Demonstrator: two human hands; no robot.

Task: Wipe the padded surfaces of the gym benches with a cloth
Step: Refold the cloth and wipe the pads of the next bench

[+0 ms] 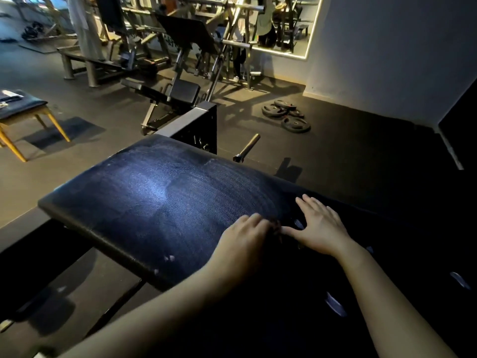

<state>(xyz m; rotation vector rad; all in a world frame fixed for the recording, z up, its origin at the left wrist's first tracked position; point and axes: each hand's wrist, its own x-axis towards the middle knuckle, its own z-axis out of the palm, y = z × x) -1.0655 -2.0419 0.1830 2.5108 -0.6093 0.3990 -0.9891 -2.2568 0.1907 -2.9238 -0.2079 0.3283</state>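
Observation:
A wide black padded bench surface (160,197) fills the middle of the view, tilted, with pale wipe streaks across it. At its right end lies a very dark cloth (291,254) with a few pale marks; its edges are lost in shadow. My left hand (245,236) rests on the pad with its fingers curled around a bunched edge of the cloth. A little to the right, my right hand (320,228) lies flat on the cloth with its fingers spread, holding nothing.
A black metal frame (191,125) and a bar end (246,147) stand just behind the pad. Weight plates (286,115) lie on the floor beyond. An adjustable bench (165,94) and machines stand further back, and a wooden-legged stool (23,107) is at the left.

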